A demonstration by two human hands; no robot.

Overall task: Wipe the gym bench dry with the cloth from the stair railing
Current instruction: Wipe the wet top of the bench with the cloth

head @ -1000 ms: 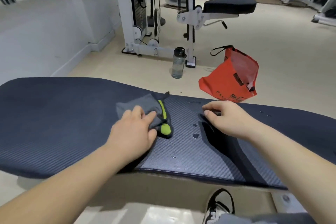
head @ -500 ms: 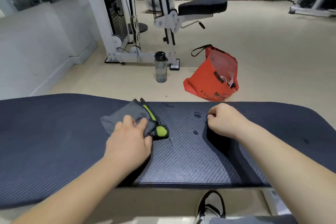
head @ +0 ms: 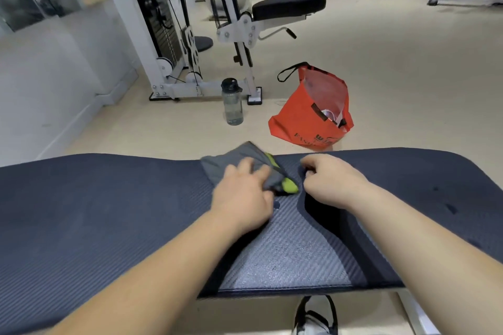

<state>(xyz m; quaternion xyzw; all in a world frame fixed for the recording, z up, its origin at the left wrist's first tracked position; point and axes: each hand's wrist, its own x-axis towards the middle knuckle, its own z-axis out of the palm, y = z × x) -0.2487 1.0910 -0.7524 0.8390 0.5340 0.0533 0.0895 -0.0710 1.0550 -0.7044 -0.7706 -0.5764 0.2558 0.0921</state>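
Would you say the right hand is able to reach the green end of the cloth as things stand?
Probably yes. The right hand rests curled on the bench right beside the cloth, whose green end shows uncovered beyond the left hand, with nothing between.

Both arms are bare all the way up to the edge of the view. No sleeves show. The left hand [head: 242,198] has no glove, no ring and no watch. The right hand [head: 330,185] is bare too, with nothing on the wrist. The nails are short and plain. At the bottom of the view there is one shoe [head: 315,317]. It is white with black edges and black laces. Next to the shoe a small bit of grey cloth shows, but it is too little to tell what it is.
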